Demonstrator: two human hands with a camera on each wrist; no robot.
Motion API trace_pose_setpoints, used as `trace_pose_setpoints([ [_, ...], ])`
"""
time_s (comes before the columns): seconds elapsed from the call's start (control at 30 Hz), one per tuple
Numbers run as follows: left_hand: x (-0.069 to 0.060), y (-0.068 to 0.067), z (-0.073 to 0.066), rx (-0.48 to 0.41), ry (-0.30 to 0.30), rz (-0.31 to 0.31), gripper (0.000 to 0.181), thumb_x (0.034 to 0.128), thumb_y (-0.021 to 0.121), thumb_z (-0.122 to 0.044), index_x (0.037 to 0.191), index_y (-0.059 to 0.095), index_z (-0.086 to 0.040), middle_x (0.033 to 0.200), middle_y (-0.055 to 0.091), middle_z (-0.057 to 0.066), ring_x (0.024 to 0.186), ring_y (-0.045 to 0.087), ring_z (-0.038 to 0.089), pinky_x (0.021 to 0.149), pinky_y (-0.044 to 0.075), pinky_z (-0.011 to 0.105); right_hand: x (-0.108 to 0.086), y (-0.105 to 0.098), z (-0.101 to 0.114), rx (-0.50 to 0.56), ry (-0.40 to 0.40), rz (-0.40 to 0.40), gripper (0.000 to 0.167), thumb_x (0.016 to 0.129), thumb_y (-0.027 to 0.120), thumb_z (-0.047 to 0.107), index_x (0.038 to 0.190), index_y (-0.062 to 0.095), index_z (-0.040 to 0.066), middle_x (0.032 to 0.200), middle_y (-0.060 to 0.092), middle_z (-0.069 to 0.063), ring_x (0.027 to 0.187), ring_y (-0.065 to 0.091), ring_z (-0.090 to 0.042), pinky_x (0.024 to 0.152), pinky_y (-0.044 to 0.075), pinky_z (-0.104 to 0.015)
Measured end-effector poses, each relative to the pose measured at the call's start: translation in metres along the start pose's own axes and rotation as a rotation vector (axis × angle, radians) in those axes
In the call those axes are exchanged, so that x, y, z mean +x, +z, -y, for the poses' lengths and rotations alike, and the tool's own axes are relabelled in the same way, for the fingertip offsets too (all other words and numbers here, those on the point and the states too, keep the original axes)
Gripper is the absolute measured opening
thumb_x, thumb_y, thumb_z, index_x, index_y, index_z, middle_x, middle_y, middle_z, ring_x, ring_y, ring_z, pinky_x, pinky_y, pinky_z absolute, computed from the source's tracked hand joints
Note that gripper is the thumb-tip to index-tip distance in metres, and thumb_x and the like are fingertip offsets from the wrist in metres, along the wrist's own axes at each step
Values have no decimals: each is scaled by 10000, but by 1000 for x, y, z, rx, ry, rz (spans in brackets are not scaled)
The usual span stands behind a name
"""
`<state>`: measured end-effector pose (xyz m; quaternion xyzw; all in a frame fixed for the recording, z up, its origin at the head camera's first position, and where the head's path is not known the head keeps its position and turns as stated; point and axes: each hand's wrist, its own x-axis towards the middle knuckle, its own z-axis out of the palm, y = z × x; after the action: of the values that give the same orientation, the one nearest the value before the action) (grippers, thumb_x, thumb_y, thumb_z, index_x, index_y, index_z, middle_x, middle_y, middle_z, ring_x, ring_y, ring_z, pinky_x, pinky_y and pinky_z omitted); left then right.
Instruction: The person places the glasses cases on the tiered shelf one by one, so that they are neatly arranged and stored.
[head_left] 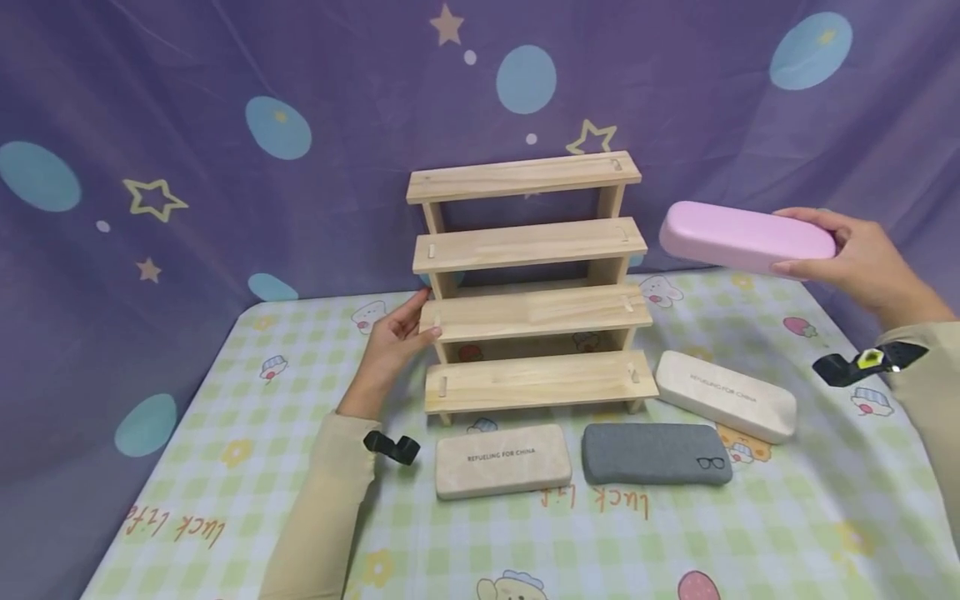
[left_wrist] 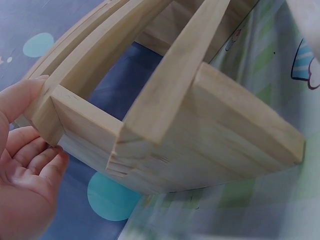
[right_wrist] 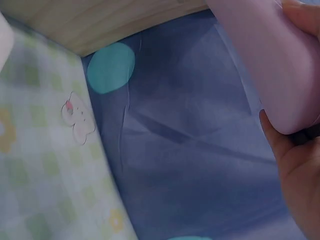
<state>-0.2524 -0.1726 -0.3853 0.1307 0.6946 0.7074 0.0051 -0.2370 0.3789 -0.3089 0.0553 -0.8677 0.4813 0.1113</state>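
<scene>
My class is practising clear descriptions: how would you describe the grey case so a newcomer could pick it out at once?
On the checked tablecloth stands a wooden rack with four steps. In front of its lowest step, near the right end, lies the grey case. Unlike the two beige cases nearby, which bear lettering, it has a small drawing of glasses.

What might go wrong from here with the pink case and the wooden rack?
The right hand grips the pink case only at one end, so it could tilt or slip.

The left hand holds the wooden rack at one side; a tug might shift it.

The rack's steps look narrow, so a case might overhang.
</scene>
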Motion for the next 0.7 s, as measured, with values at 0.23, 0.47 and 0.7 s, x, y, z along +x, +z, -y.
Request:
trace_pose_setpoints([
  [0.23,-1,0,1,-12,-6,-1,656,839,622,96,1426,333,42,1478,339,188,1344,369,263,1059,368,231,18,4,18,57,-48,54,583,737,754,-26,1256,613,200,986,643,203,814,540,9,666,409,-84],
  [0.47,0,0,1,-15,-2,5,659,839,619,92,1428,327,43,1479,341,179,1343,369,271,1042,382,219,40,12,41,75,-71,93,589,734,756,-32,1258,612,196,1036,628,159,873,527,-43,673,433,-89],
  [0.7,1,-1,3,-7,-3,0,658,842,623,84,1430,331,33,1482,343,157,1351,360,248,1051,372,224,64,27,71,73,-85,138,581,738,762,-1,1254,614,221,1060,608,129,923,507,-70,681,432,-111],
])
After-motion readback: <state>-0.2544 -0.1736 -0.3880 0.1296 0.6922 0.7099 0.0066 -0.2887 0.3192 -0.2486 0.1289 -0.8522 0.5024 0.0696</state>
